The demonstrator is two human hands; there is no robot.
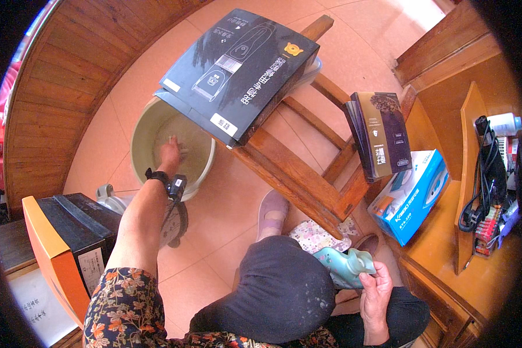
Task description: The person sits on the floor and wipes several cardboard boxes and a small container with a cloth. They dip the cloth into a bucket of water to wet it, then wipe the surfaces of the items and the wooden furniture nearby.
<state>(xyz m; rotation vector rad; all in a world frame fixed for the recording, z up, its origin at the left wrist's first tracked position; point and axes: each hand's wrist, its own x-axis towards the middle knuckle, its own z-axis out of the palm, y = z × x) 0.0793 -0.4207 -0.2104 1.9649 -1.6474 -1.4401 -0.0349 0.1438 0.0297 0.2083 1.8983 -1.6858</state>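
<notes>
My left hand (pixel 172 154) reaches down into a pale round plastic basin (pixel 138 143) on the tiled floor, its fingers over the inside of the basin; whether they hold anything is not clear. A black band with a small black device is on that wrist. At the lower right, my right hand (pixel 376 291) grips the neck rim of a light green rubber hot water bottle (pixel 339 265). The bottle lies tilted beside my knee, its wide mouth facing my fingers. A floral-patterned cloth (pixel 315 235) lies beyond the bottle.
A black pet clipper box (pixel 243 74) lies on a wooden frame (pixel 296 169), overhanging the basin. A brown box (pixel 380 135) and a blue box (pixel 411 198) stand right, near an open wooden cabinet (pixel 439 248) holding a corded black appliance (pixel 489 169). An orange and black box (pixel 69 243) is at left.
</notes>
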